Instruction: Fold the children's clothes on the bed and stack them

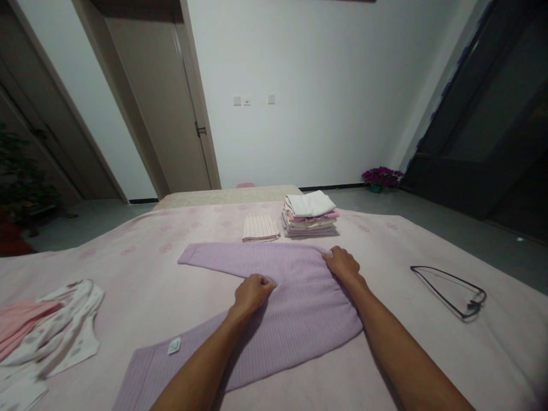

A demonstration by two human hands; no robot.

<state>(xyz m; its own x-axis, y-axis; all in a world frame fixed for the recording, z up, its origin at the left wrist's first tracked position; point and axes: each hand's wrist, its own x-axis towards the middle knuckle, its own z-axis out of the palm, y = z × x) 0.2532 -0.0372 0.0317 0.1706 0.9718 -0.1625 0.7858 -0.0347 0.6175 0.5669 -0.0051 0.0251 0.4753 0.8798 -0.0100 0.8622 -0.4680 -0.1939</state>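
Note:
Lilac ribbed pants lie spread on the pink bed cover, with the legs pointing left and the waist end at the right. At the crotch, between the two legs, my left hand pinches the fabric with its fingertips together. My right hand is closed on the upper corner of the waist end, its thumb and fingers on the cloth edge. A small white label shows on the nearer leg, partly behind which my left forearm passes.
Beyond the pants sit a folded striped cloth and a stack of folded clothes. Crumpled white and pink clothes lie at the left. A thin black looped frame rests at the right on the pink cover.

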